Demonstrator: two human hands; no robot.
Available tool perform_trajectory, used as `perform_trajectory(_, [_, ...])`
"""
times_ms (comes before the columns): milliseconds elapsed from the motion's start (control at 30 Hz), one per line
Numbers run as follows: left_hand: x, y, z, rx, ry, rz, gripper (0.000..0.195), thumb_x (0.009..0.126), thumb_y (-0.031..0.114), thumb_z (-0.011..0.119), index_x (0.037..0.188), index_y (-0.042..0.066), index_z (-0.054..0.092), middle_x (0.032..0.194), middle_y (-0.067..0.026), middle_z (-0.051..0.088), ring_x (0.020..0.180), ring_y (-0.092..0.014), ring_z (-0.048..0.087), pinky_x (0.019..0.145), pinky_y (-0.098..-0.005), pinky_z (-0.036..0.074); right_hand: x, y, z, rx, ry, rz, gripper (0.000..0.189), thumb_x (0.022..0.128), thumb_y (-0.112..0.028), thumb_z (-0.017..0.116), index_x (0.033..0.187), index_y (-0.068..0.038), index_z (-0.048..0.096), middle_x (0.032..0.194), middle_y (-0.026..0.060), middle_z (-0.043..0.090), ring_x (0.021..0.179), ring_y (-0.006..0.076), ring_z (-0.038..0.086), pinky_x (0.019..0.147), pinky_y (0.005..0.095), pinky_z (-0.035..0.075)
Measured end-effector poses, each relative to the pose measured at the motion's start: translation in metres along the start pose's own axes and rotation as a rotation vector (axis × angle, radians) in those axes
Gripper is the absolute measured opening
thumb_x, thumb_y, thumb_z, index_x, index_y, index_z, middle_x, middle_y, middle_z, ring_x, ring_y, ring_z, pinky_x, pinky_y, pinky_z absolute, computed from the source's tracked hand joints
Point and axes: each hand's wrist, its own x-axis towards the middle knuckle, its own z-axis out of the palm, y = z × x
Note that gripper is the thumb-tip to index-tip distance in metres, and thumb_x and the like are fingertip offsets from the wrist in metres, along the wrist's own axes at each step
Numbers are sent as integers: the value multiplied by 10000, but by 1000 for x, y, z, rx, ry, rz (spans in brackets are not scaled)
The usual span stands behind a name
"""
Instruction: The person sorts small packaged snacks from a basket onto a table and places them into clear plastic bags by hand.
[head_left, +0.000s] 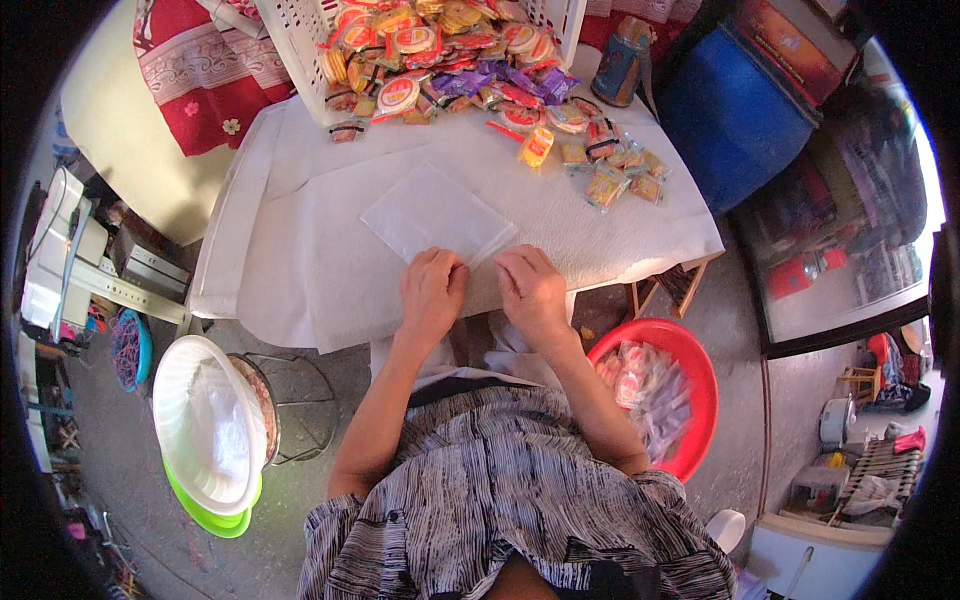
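A clear, flat plastic bag (439, 206) lies slantwise on the white-covered table (330, 255) in front of me. My left hand (433, 292) has its fingers curled over the bag's near edge. At the bag's near right edge, my right hand (534, 291) has its thumb and fingers pinched together; the fingertips are partly hidden. Beyond the bag, a yellow wrapped snack (535, 147) and several small green-and-yellow packets (607, 185) lie loose. A white plastic crate (295, 56) lies with its open side towards me, wrapped snacks (442, 52) spilling from it.
To my right on the floor stands a red basin (701, 397) holding filled bags. At my left, a white basin (169, 420) holds clear plastic bags, beside a metal-framed stool (300, 405). A blue flask (621, 64) is at the table's back right, before a blue barrel (739, 120).
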Motion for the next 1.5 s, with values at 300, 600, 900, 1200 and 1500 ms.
perform_trajectory(300, [-4,-10,13,44,146,23,88,874,82,602,884,21,540,830,-153,608,830,-385,595,705,-491,460,-7,-2,13,-175,-79,-235,337,795,-145,707,1117,-53,668,1196,117,589,1114,317,555,954,453,433])
perform_trajectory(600, [-4,-6,3,-188,176,-95,54,937,73,547,926,26,525,841,-163,584,758,-374,565,671,-461,445,-10,-9,11,-223,-129,-201,270,807,-167,677,1048,-47,659,1124,117,586,1114,290,534,955,455,416])
perform_trajectory(900, [-6,0,0,-61,222,133,47,934,64,554,930,29,522,859,-153,560,795,-361,550,679,-456,439,13,-3,24,-187,-193,-420,246,713,-100,628,939,-5,649,1079,146,606,1065,307,572,916,422,471])
perform_trajectory(1200, [-8,17,-10,-40,156,219,69,888,38,571,928,29,516,863,-144,547,834,-354,549,716,-450,446,12,16,46,-172,-294,-284,224,713,-162,654,887,-22,669,998,185,639,1004,350,611,861,456,496])
perform_trajectory(1500, [-15,7,-20,207,117,201,318,703,-47,647,987,35,528,945,-147,556,863,-376,560,723,-463,469,18,19,45,-205,-354,-340,235,744,-137,630,942,-14,658,1068,203,635,1058,389,591,920,478,470])
